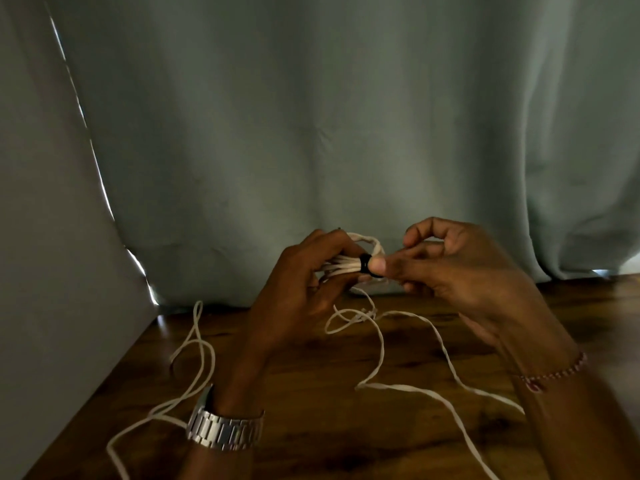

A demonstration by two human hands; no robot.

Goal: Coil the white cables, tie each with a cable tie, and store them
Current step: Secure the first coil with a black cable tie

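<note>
A coiled bundle of white cable [341, 265] is held in the air above the wooden table [311, 393]. My left hand [304, 292] grips the bundle from the left. A black cable tie [365, 263] wraps around the bundle's right part, with cable loops sticking out beyond it. My right hand [457, 268] pinches at the tie, its thumb pressed against the black band. Loose white cable [405, 388] trails from the bundle down across the table to the right. More white cable [194, 355] lies in loops on the left.
A grey-green curtain [329, 133] hangs right behind the table's far edge. A grey wall or panel [52, 271] borders the table on the left. A metal watch is on my left wrist, a bead bracelet on my right.
</note>
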